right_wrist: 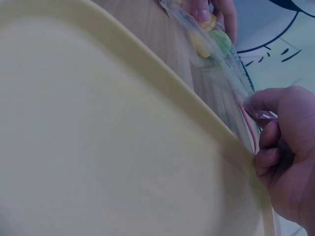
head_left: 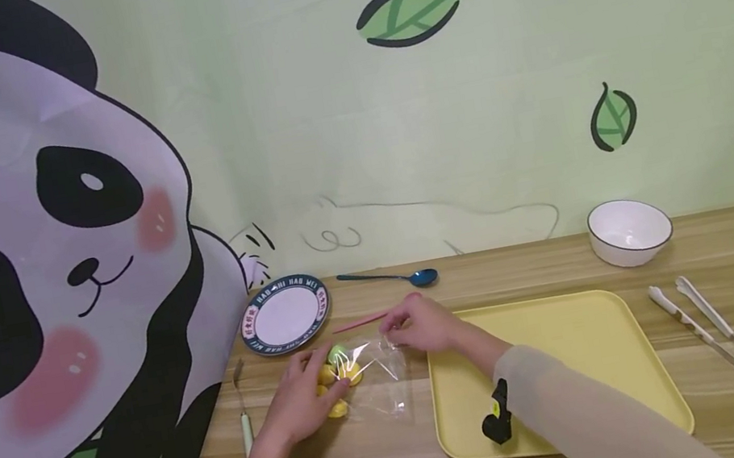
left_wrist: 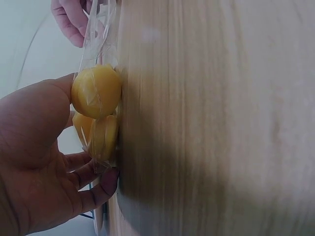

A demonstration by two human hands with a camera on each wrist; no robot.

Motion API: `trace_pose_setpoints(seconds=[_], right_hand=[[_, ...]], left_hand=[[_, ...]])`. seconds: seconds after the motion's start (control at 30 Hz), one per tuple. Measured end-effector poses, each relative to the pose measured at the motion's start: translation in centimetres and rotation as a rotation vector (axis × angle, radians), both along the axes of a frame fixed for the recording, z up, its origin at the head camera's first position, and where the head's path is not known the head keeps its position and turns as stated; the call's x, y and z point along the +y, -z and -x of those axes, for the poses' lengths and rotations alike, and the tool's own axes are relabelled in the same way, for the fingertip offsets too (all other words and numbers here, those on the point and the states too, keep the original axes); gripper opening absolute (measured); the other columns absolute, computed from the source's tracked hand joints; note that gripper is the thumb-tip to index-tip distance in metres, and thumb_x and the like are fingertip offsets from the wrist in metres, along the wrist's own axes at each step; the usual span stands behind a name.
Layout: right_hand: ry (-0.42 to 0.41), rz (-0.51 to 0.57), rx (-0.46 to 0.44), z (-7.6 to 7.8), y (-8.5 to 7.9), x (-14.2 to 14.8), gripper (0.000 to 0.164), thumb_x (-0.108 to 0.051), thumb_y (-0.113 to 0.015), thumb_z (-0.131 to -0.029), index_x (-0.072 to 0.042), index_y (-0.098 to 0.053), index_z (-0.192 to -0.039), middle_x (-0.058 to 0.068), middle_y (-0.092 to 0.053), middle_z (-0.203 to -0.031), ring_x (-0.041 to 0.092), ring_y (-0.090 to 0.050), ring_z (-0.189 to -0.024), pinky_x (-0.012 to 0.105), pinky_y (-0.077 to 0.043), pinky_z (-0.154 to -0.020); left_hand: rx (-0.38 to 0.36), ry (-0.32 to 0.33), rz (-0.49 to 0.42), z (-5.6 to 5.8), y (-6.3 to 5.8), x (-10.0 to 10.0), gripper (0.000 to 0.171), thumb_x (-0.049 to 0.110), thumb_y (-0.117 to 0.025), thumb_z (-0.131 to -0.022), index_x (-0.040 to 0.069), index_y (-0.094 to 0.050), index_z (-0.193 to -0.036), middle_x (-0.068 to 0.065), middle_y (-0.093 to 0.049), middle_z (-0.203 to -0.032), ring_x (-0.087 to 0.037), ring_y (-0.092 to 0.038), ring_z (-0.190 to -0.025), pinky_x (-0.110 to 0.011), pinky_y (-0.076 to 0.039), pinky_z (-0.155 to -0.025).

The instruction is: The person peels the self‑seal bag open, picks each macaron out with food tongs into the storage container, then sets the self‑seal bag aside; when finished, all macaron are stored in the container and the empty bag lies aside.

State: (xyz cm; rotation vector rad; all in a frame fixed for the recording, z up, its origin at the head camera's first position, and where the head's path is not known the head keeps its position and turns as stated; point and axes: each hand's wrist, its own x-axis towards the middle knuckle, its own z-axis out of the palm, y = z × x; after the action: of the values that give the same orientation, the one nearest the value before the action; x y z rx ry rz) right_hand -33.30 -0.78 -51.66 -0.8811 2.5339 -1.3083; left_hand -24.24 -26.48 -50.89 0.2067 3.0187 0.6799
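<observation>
A clear plastic bag lies on the wooden table between my hands, with several round yellow pieces and a green one inside. My left hand holds the filled end, its thumb and fingers curved round the pieces. At the other end, my right hand pinches a corner of the bag between thumb and forefinger, near the upper left corner of the yellow tray. A thin pink stick runs partly out of sight behind the right hand.
Behind the left hand is a patterned-rim plate, with a blue spoon to its right. A fork lies left of that hand. At right are a white bowl and metal tongs. A panda-printed backdrop rises behind the table.
</observation>
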Motion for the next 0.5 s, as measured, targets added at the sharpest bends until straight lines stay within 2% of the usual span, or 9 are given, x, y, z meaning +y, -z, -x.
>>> trace_pose_setpoints(seconds=[0.17, 0.3, 0.5], right_hand=[[-0.035, 0.002, -0.016, 0.05, -0.36, 0.09, 0.012, -0.014, -0.069, -0.088, -0.012, -0.072, -0.099, -0.008, -0.069, -0.094, 0.010, -0.061, -0.091, 0.030, -0.050, -0.083], [-0.036, -0.027, -0.022, 0.18, -0.56, 0.14, 0.010, -0.016, -0.068, -0.088, -0.015, -0.071, -0.098, -0.010, -0.068, -0.091, 0.010, -0.060, -0.090, 0.031, -0.049, -0.084], [-0.055, -0.080, 0.030, 0.40, -0.59, 0.08, 0.007, -0.016, -0.067, -0.089, -0.016, -0.070, -0.095, -0.011, -0.067, -0.087, 0.008, -0.059, -0.086, 0.031, -0.048, -0.085]], left_hand=[[0.002, 0.001, 0.000, -0.01, 0.03, -0.14, 0.070, 0.051, -0.062, -0.088, 0.028, -0.033, -0.148, -0.016, -0.033, -0.145, -0.039, -0.036, -0.129, -0.062, -0.037, -0.097], [0.005, -0.002, 0.000, -0.04, -0.03, -0.12, 0.069, 0.051, -0.062, -0.088, 0.029, -0.034, -0.147, -0.016, -0.034, -0.145, -0.038, -0.037, -0.129, -0.062, -0.038, -0.096], [0.002, -0.003, -0.006, -0.12, -0.14, -0.02, 0.069, 0.050, -0.062, -0.088, 0.029, -0.034, -0.147, -0.015, -0.034, -0.144, -0.038, -0.036, -0.129, -0.062, -0.038, -0.096]])
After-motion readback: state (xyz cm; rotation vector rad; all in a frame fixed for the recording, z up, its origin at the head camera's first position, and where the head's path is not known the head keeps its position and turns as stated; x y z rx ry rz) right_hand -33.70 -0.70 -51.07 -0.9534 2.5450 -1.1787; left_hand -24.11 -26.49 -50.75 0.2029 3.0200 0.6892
